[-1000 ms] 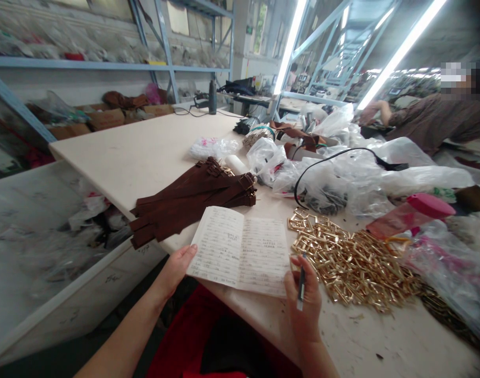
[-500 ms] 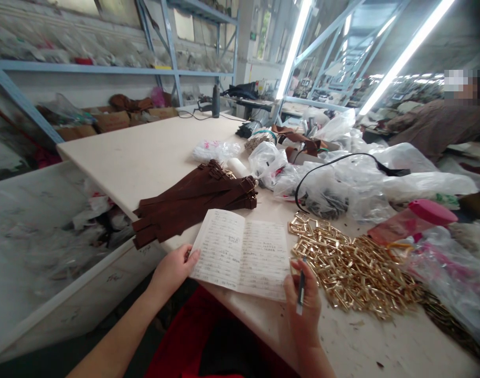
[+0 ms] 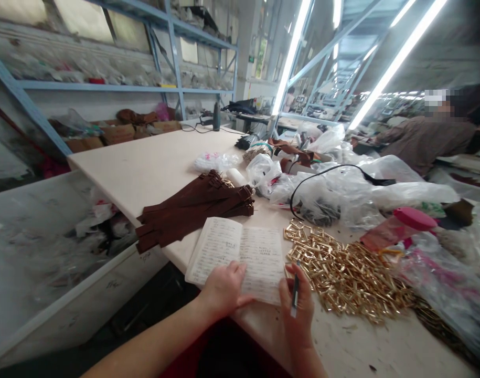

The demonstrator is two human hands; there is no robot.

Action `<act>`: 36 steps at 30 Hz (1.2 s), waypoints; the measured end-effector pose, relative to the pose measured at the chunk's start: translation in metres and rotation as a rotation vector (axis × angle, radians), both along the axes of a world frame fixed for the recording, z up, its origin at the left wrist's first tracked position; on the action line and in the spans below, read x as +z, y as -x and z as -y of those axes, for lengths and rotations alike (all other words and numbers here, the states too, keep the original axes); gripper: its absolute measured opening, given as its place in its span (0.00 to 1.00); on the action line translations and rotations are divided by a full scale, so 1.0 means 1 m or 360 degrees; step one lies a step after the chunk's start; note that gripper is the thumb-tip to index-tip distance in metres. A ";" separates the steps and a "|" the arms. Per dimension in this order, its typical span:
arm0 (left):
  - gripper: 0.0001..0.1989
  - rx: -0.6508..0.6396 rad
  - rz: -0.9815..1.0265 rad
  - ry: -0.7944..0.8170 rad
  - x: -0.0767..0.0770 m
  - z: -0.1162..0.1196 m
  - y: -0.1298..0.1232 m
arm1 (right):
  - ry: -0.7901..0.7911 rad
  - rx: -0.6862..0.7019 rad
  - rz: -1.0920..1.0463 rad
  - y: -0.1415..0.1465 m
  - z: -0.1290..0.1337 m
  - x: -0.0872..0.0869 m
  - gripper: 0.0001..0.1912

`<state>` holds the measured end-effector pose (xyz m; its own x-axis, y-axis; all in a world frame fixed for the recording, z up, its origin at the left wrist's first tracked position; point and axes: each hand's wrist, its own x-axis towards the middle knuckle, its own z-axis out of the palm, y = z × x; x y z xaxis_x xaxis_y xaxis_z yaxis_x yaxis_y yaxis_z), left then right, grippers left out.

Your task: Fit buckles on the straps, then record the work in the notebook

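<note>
Left hand slid onto one open notebook, resting flat | right hand pinching one pen

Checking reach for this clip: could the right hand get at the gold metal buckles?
Likely yes: the right hand is beside the gold metal buckles, nothing between them, though it holds a pen.
</note>
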<state>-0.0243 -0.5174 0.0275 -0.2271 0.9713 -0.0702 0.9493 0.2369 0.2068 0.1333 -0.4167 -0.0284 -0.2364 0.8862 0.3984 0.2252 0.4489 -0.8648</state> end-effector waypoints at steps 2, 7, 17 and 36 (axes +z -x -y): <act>0.41 0.0023 0.0000 0.0022 -0.002 -0.006 -0.007 | -0.0011 0.0021 -0.0022 -0.001 0.001 0.002 0.22; 0.40 0.0054 0.0030 0.0025 -0.006 -0.007 -0.012 | 0.0005 0.0021 -0.0023 -0.003 0.002 0.005 0.21; 0.33 0.0049 0.0028 0.0076 -0.007 -0.012 -0.012 | 0.0003 0.0006 -0.0068 -0.004 0.001 0.008 0.21; 0.27 -0.0003 0.0072 0.0000 -0.024 -0.016 0.002 | 0.0328 -0.0442 -0.0109 0.008 0.000 0.004 0.21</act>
<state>-0.0258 -0.5012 0.0035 -0.2220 0.9717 -0.0807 0.9393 0.2353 0.2495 0.1253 -0.4162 -0.0241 0.0461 0.9764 0.2110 0.2527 0.1929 -0.9481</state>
